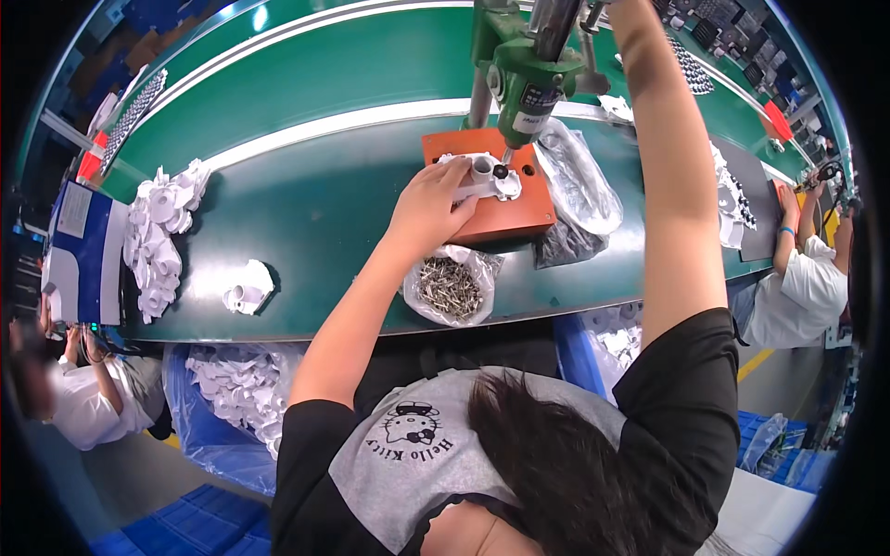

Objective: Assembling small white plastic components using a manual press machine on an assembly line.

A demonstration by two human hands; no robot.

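My left hand (431,206) grips a white plastic part (481,168) that rests on an orange block (510,219). Thumb and fingers lie on either side of its near-left end. A round black piece (501,171) sits on the part, directly beneath the tip of a green bench press (530,93). My right forearm (672,157) reaches up beside the press to the top edge, where the hand passes out of the picture. In front of the block, close to my left wrist, is an open clear bag of small metal pins or screws (450,285).
White plastic parts (158,232) are heaped at the left; a single one (248,287) lies nearer me. Clear plastic bags (579,181) sit right of the block. Blue lined bins (218,426) stand below the table edge. Co-workers (802,278) sit at both sides.
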